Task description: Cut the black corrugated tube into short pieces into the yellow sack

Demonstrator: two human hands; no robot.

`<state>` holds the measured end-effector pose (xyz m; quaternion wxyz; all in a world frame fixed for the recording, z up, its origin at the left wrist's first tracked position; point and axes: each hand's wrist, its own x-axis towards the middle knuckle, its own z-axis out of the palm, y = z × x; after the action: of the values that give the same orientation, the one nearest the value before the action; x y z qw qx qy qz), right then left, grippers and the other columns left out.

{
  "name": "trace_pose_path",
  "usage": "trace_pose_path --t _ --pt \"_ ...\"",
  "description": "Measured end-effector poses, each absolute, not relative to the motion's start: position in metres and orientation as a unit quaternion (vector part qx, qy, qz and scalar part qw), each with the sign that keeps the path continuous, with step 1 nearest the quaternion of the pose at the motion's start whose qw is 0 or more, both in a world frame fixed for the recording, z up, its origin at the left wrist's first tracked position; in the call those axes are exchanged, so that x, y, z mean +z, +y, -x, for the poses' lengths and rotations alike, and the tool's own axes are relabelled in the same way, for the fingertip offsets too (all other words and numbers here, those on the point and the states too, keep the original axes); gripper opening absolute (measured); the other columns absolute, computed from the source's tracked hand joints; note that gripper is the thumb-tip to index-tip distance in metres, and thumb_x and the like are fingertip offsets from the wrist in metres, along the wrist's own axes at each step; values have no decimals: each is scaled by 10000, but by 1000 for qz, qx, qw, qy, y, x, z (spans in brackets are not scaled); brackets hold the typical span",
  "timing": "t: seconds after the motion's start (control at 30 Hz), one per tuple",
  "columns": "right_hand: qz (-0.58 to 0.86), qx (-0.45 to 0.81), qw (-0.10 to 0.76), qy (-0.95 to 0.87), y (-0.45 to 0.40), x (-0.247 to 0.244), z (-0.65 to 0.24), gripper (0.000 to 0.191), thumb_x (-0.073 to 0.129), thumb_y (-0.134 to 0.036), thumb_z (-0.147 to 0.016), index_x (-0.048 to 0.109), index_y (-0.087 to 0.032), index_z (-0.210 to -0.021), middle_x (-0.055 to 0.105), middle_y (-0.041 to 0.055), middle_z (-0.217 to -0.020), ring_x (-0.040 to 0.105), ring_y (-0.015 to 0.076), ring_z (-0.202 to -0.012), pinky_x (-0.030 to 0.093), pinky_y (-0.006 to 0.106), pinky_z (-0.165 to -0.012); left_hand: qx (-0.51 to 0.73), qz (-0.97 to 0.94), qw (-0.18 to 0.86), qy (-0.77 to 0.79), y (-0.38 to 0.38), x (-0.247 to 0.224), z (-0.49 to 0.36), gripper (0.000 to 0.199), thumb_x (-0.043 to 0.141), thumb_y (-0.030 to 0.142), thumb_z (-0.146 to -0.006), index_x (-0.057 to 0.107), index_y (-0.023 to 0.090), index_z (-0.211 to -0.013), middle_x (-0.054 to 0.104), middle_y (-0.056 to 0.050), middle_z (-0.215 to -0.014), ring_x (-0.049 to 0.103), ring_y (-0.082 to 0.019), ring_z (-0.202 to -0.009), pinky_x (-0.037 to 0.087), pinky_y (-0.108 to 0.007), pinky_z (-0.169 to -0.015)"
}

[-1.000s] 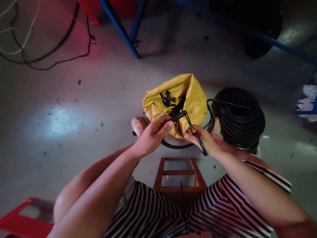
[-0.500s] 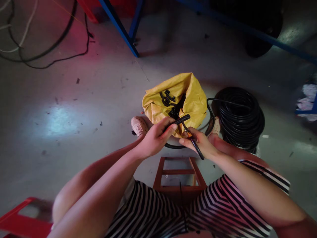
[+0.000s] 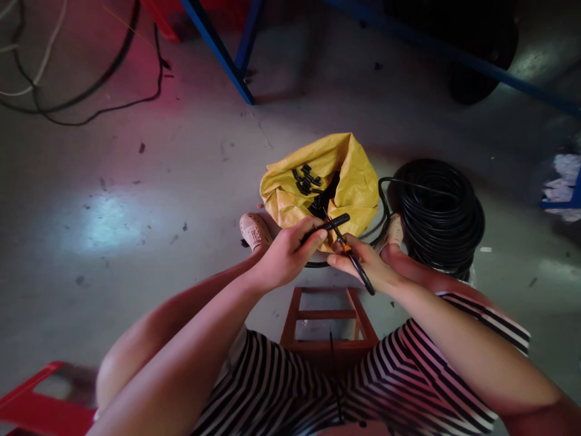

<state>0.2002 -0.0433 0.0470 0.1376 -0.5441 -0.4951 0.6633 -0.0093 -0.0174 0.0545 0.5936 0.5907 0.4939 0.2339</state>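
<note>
My left hand [image 3: 293,249] is closed around a black ribbed tube [image 3: 338,221], whose free end sticks out to the right past the thumb. In my right hand [image 3: 365,260] is a pair of scissors [image 3: 353,259] with black and orange handles. Their blades cross the tube just beyond my left fingertips. How wide the blades stand apart is too small to tell. Below both hands sits a yellow bag [image 3: 358,172] with its mouth spread open. Short black tube pieces [image 3: 307,179] lie on its fold and inside it.
A big coil of black tubing [image 3: 440,218] rests on the floor to the right, one strand running toward the bag. Between my legs is a wooden stool frame [image 3: 327,315]. Ahead stands a blue metal leg [image 3: 222,54]; loose cables [image 3: 100,112] lie far left.
The scissors have shifted slightly, and their blades now show on the far side of the tube. My left hand stays nearly in place with the tube.
</note>
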Motion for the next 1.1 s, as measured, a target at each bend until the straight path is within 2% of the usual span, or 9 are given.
trace_pose_path --t 0.1,0.3,0.53,0.83,0.97,1.1 --pt "547 660 128 -500 -43 46 -201 364 689 -528 -873 554 -199 -945 601 7 -884 554 177 -820 404 298 -751 237 -578 600 500 -18 55 8 225 501 358 -1022 604 161 -995 608 -38 -884 548 -161 -827 458 -298 -773" --pt "547 655 121 -506 -44 45 -201 361 672 -531 -890 552 -199 -962 603 5 -886 550 174 -815 405 296 -747 239 -550 623 502 -19 57 6 258 495 392 -1024 581 158 -961 544 -8 -751 506 -141 -707 428 -264 -636" --pt "548 655 110 -508 -43 47 -202 373 663 -550 -893 534 -203 -944 574 -9 -849 537 167 -793 409 291 -728 233 -577 611 490 -17 58 7 214 490 353 -1021 574 167 -953 604 -35 -877 547 -158 -820 454 -303 -771" --pt "509 658 89 -548 -31 58 -201 416 704 -563 -840 566 -199 -987 612 37 -927 580 197 -860 445 312 -769 150 -630 591 480 -14 62 9 253 478 366 -1002 605 164 -919 623 -23 -829 556 -155 -757 439 -292 -706" --pt "547 626 75 -551 -35 48 -202 421 712 -583 -828 559 -199 -909 597 10 -846 560 177 -791 410 278 -699 149 -634 597 468 -12 59 12 283 470 395 -1004 598 165 -900 597 -19 -808 530 -152 -740 433 -282 -683" --pt "567 596 68 -565 -42 35 -203 471 702 -637 -809 512 -208 -770 511 -27 -688 464 142 -652 317 255 -586 159 -626 601 471 -12 52 16 312 448 426 -1014 568 175 -873 544 -8 -783 498 -148 -721 422 -270 -656"
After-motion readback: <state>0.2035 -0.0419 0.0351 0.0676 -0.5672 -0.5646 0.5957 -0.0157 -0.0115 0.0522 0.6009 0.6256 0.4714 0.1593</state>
